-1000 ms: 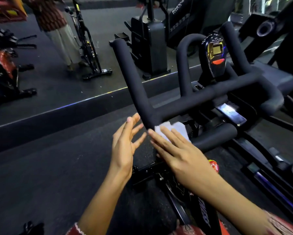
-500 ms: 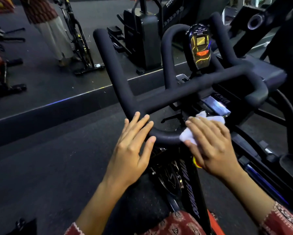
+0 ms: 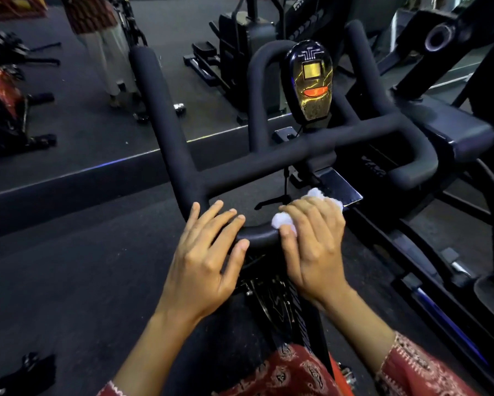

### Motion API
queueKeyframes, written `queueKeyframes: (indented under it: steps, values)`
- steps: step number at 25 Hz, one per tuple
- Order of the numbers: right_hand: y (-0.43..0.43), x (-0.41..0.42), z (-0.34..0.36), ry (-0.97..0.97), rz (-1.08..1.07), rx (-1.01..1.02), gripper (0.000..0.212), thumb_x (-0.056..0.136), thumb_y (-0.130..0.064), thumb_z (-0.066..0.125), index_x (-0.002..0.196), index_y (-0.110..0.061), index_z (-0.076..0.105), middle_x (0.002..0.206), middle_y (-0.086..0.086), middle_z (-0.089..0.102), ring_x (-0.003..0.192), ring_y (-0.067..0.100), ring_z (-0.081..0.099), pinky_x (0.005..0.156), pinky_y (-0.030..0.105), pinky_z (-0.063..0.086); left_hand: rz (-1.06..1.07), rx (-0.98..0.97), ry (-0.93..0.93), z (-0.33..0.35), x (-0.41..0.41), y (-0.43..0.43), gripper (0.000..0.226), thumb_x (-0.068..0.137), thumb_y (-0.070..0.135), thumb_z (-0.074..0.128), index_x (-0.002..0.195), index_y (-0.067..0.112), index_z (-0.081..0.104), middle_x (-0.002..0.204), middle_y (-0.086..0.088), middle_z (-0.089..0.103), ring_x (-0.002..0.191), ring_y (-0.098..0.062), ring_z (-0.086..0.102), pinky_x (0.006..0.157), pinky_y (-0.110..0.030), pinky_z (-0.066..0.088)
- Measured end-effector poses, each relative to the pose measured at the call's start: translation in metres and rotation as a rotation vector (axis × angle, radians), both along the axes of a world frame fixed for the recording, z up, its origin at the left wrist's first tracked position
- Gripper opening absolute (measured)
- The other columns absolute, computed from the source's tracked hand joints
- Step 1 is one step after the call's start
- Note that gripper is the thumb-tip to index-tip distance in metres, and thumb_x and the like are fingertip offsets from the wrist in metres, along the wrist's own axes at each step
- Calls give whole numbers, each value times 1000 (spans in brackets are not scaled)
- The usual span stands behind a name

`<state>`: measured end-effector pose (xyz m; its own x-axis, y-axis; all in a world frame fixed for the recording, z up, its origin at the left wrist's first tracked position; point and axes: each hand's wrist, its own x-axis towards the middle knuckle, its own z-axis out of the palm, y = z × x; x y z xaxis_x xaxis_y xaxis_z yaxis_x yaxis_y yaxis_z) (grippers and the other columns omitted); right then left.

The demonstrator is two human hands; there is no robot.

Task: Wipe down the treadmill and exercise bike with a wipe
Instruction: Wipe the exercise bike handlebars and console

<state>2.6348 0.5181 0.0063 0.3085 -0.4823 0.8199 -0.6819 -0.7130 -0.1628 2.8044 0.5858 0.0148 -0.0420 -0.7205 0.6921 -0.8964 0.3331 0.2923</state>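
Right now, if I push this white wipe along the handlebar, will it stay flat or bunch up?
It will probably bunch. The white wipe is already crumpled and bulges out on either side of the right hand, so it looks soft and floppy. The matte padded handlebar will likely drag on it rather than let it slide.

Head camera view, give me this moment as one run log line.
phase: wiping | left hand: rests on handlebar | right hand: grips wipe against handlebar | console: untouched
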Motion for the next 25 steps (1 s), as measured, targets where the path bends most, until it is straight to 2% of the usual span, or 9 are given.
queueKeyframes:
  steps: [4, 6, 9, 13, 16, 18, 20, 22, 25]
  values:
    - [-12, -18, 3, 236, 260, -144, 37, 100, -22, 41, 118, 3, 61, 111, 17, 66, 108, 31, 56, 103, 41, 35, 56, -18, -79, 3, -13, -3, 37, 95, 26, 46, 109, 0, 69, 107, -11, 69, 110, -21, 55, 112, -44, 29]
    - [-24, -31, 7, 51, 315, 3, 35, 98, -17, 44, 111, 9, 64, 108, 21, 65, 104, 32, 57, 101, 43, 40, 60, -27, -105, 5, -22, -4, 36, 94, 25, 48, 106, -1, 69, 103, -10, 70, 100, -19, 58, 105, -42, 37]
    - [-13, -35, 1, -212, 302, 137, 27, 92, -5, 54, 111, 11, 64, 117, 21, 62, 117, 28, 54, 105, 43, 41, 69, -31, -107, 11, -41, -8, 37, 94, 26, 47, 107, -1, 69, 99, -8, 70, 92, -17, 60, 92, -35, 43]
    - [-29, -73, 8, -78, 527, 151, 28, 87, 2, 60, 113, 12, 61, 123, 21, 59, 120, 31, 56, 100, 42, 46, 79, -20, -105, 18, -58, -13, 34, 94, 24, 49, 107, -1, 69, 100, -8, 70, 89, -20, 65, 80, -30, 46]
    - [-70, -94, 21, -114, 379, 204, 29, 90, -3, 60, 116, 8, 63, 123, 18, 61, 114, 26, 60, 98, 37, 48, 68, 46, -83, 27, -73, -23, 34, 94, 26, 49, 109, 3, 69, 104, -5, 70, 92, -19, 65, 75, -34, 50]
    - [-96, -86, 32, -78, 325, 341, 39, 95, -19, 51, 124, 6, 59, 129, 19, 57, 120, 27, 56, 104, 32, 41, 103, 132, -45, 36, -84, -37, 39, 93, 34, 47, 111, 7, 69, 110, -4, 68, 99, -19, 64, 79, -38, 53]
    - [-97, -68, 26, 41, 295, 441, 48, 97, -31, 42, 128, 3, 56, 137, 20, 50, 127, 32, 49, 107, 35, 37, 189, 237, 9, 46, -92, -54, 49, 91, 44, 43, 117, 10, 66, 124, -6, 63, 113, -22, 59, 92, -39, 50]
    - [-83, -72, 10, 155, 271, 337, 44, 98, -27, 41, 128, 1, 58, 140, 18, 49, 132, 32, 44, 108, 41, 37, 263, 341, 95, 55, -97, -72, 62, 88, 54, 34, 130, 14, 58, 142, -6, 49, 130, -21, 44, 103, -35, 35]
    - [-76, -109, 5, 93, 421, 319, 34, 96, -21, 50, 120, -3, 66, 133, 10, 58, 131, 22, 47, 108, 36, 40, 310, 420, 105, 56, -99, -86, 82, 82, 65, 21, 144, 16, 41, 156, -4, 24, 144, -14, 17, 114, -31, 15]
